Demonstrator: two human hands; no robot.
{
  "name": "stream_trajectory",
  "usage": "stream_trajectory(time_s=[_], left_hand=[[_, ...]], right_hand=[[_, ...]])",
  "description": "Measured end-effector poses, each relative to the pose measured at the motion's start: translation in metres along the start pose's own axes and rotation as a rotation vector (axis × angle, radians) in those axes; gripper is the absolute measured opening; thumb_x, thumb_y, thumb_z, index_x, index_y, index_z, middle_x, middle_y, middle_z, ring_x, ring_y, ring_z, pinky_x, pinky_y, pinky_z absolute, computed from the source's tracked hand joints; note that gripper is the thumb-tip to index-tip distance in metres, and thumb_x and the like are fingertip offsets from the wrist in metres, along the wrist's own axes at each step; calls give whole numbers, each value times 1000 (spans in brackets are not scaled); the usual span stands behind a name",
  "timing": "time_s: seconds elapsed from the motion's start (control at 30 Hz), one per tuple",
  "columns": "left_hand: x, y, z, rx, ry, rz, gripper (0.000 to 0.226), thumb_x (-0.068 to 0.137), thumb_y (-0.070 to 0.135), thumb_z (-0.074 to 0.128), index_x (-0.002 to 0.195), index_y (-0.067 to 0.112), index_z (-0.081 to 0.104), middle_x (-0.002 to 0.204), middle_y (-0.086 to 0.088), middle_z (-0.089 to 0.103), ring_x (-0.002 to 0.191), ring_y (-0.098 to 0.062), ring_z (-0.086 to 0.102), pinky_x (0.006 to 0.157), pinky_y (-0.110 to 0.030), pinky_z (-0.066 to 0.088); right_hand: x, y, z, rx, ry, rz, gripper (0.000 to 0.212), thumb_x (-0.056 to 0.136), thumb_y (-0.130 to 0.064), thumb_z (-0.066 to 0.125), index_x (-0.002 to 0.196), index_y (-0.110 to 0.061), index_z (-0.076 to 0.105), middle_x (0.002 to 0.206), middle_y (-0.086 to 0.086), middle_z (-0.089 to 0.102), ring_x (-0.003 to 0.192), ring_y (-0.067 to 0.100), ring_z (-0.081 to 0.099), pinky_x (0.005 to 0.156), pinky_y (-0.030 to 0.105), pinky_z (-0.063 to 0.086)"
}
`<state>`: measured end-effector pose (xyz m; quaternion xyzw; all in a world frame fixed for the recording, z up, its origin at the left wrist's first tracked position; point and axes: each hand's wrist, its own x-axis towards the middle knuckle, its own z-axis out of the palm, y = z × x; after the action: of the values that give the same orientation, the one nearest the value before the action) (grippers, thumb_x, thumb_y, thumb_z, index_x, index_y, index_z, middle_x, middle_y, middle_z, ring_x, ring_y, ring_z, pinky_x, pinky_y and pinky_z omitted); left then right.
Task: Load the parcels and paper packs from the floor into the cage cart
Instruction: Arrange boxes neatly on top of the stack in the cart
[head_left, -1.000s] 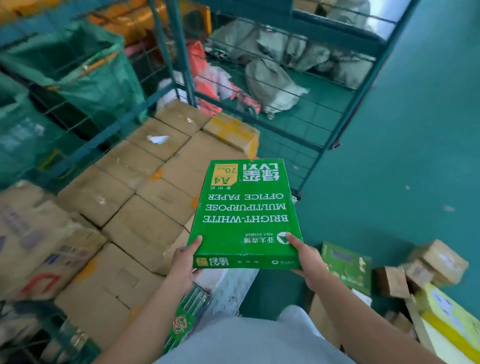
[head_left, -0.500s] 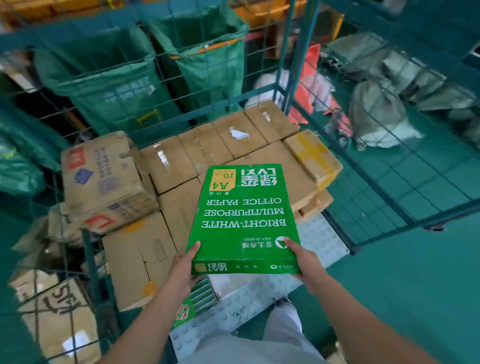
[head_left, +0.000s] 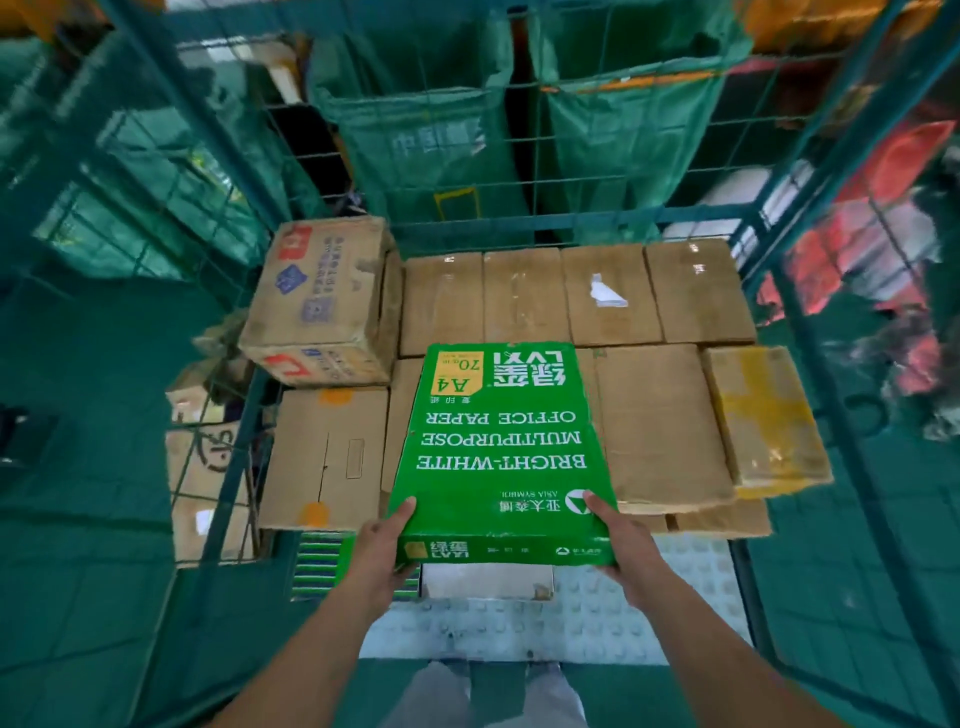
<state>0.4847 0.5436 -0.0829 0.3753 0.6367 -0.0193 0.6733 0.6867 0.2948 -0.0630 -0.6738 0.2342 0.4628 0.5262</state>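
Observation:
I hold a green pack of A4 office paper (head_left: 501, 447) flat in front of me, over the open front of the cage cart (head_left: 571, 228). My left hand (head_left: 382, 551) grips its near left corner, thumb on top. My right hand (head_left: 618, 545) grips the near right corner the same way. Below and beyond the pack, brown cardboard parcels (head_left: 660, 415) lie packed flat in the cart. A larger printed carton (head_left: 322, 301) sits on top at the back left. A yellow-taped parcel (head_left: 763, 415) lies at the right edge.
The cart's studded metal floor (head_left: 623, 613) shows bare near its front. A striped green pack (head_left: 319, 566) and a white parcel (head_left: 485, 579) lie under the held pack. Green mesh walls stand left and right. Green sacks (head_left: 426, 140) hang behind; more boxes (head_left: 208, 467) sit outside left.
My view has swung left from the floor to face the cart square on. The green pack stays in both hands and now hangs over the cart's parcels.

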Motion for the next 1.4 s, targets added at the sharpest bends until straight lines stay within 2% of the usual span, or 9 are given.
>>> stream_trajectory(time_s=[0.17,0.33,0.47,0.6,0.7,0.83,1.0,1.17,1.4], left_hand=[[14,-4,-3,-77,29,-10,73,77,55,83,128,12,52,123,-21,61,96,-31,63,76,-42,59],[31,10,-12,-133,16,0,75,75,54,83,126,9,52,124,-23,62,102,-35,64,73,-40,58],[48,29,-13,-139,-73,-6,62,89,51,74,128,5,59,124,-26,67,106,-35,65,82,-42,55],[70,60,-3,-155,-107,-17,51,94,48,69,124,7,65,126,-27,65,102,-34,63,85,-43,55],[97,93,5,-195,-128,-15,51,94,49,69,126,11,61,124,-19,69,108,-33,69,79,-40,61],[139,135,11,-173,-106,90,58,91,50,69,128,6,62,116,-17,74,99,-31,72,88,-44,61],[182,171,12,-269,-18,148,53,100,39,64,139,6,48,133,-20,65,109,-31,69,67,-32,60],[189,180,28,-298,-11,104,41,106,25,57,140,14,38,129,-13,64,117,-31,65,91,-38,58],[199,177,36,-316,-1,86,38,105,24,58,139,15,43,129,-12,65,114,-29,65,92,-37,57]], right_hand=[[27,-15,11,-46,-2,9,41,86,-42,80,108,-9,70,106,12,75,99,29,70,75,37,56],[38,-37,33,-155,-10,-5,45,85,-47,79,106,-8,73,104,13,76,101,32,71,93,47,59],[53,-71,48,-244,-2,-69,46,85,-54,77,96,-9,75,102,20,76,86,28,71,76,35,56],[79,-109,67,-302,11,-125,44,86,-54,77,93,-11,73,92,12,78,95,32,73,96,48,58],[102,-131,86,-287,-2,-156,40,90,-51,74,99,-11,72,80,2,79,84,24,73,82,38,57],[131,-149,108,-226,-27,-153,40,92,-56,68,103,-17,72,94,2,78,86,17,73,66,26,53],[170,-156,138,-119,-130,-66,48,89,-62,68,117,-24,71,113,1,77,109,20,72,90,36,60],[192,-161,146,-42,-137,-14,45,90,-59,69,120,-25,68,119,5,74,109,26,72,87,42,62],[205,-162,149,-8,-129,0,36,95,-47,69,121,-23,65,118,4,74,107,23,72,95,44,60]])
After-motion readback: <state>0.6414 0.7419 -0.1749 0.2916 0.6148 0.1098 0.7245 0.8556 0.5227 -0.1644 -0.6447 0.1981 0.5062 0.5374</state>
